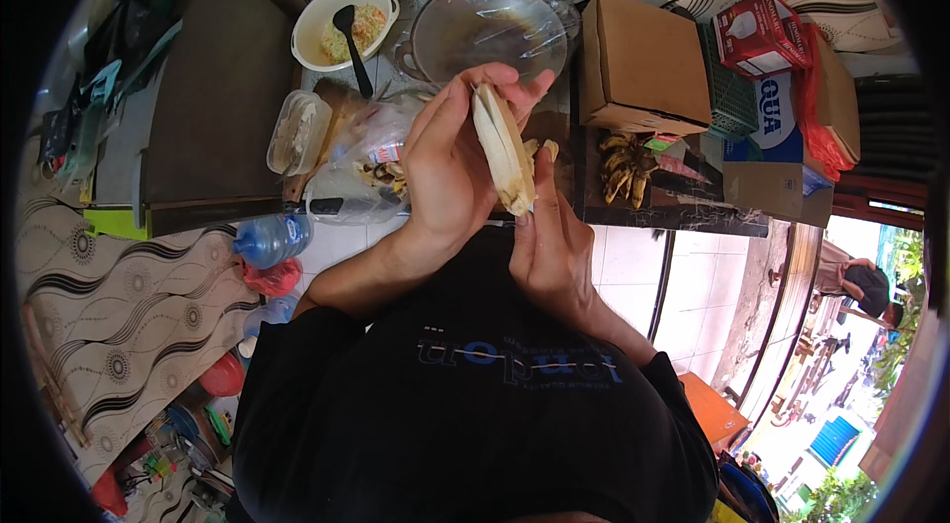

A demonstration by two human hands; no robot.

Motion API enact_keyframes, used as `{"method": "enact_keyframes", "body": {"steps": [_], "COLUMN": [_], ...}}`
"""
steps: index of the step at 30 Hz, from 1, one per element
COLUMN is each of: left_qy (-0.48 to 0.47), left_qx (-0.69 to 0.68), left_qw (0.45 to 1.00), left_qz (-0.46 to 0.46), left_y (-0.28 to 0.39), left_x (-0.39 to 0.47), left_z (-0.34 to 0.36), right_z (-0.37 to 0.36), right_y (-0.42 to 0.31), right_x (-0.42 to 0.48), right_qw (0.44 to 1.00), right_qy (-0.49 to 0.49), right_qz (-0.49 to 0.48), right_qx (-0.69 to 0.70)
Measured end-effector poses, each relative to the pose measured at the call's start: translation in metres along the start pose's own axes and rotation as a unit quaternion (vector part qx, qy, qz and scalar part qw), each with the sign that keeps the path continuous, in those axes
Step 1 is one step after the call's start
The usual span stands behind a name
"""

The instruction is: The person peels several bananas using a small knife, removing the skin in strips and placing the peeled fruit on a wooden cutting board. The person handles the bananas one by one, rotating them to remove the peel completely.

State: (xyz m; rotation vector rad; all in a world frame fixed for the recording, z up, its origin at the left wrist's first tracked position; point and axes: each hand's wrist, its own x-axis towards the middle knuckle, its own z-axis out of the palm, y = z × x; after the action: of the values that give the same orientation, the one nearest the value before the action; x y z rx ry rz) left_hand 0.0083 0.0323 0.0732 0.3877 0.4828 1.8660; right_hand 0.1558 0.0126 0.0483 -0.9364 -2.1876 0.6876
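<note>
My left hand [449, 159] holds a peeled banana [496, 137] in front of my chest, its fingers curled behind the fruit. At the banana's lower, browned end, the thumb and fingers of my right hand [549, 241] pinch the tip. Just behind my right index finger, pale pieces that look like more peeled banana [551, 148] show in part. Left of my hands, a clear plastic bag [356, 189] lies on the table with banana peels [386, 176] at it. To the right rests a bunch of dark-spotted bananas [627, 168].
A white bowl [300, 40] of shredded vegetables with a black spoon [355, 52] stands at the back left. Beside it is a wok [490, 26] under plastic film. A plastic tub [299, 133], a knife [324, 207] and a cardboard box [644, 63] flank my hands. Outside, a person [865, 282] appears.
</note>
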Motion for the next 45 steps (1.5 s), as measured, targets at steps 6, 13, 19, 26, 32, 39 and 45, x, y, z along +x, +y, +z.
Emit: {"method": "enact_keyframes", "body": {"steps": [6, 13, 19, 26, 32, 39, 45], "left_qy": [-0.051, -0.075, -0.151, -0.156, -0.153, -0.125, 0.000], "left_qx": [-0.010, -0.057, -0.114, -0.143, -0.054, -0.123, -0.188], "left_qw": [0.999, 0.995, 0.981, 0.976, 0.986, 0.983, 0.979], "left_qz": [0.001, -0.022, -0.042, -0.049, -0.043, -0.059, -0.083], "left_y": [-0.004, 0.007, 0.012, 0.011, 0.009, 0.000, -0.024], "left_x": [-0.001, 0.035, 0.044, 0.045, 0.045, 0.046, 0.053], "left_z": [-0.014, -0.022, -0.018, -0.018, -0.024, -0.038, -0.067], "right_z": [-0.001, -0.020, -0.023, -0.013, -0.021, -0.017, 0.003], "right_y": [-0.001, 0.000, -0.010, -0.008, -0.017, -0.014, 0.011], "right_x": [0.002, 0.003, 0.005, 0.003, 0.010, 0.013, 0.007], "right_qw": [1.000, 0.982, 0.976, 0.986, 0.975, 0.968, 0.984], "right_qy": [-0.006, -0.126, -0.150, -0.107, -0.165, -0.181, -0.100], "right_qz": [0.005, 0.054, 0.088, 0.049, 0.104, 0.133, 0.119], "right_qx": [0.015, 0.133, 0.128, 0.121, 0.104, 0.115, 0.086]}}
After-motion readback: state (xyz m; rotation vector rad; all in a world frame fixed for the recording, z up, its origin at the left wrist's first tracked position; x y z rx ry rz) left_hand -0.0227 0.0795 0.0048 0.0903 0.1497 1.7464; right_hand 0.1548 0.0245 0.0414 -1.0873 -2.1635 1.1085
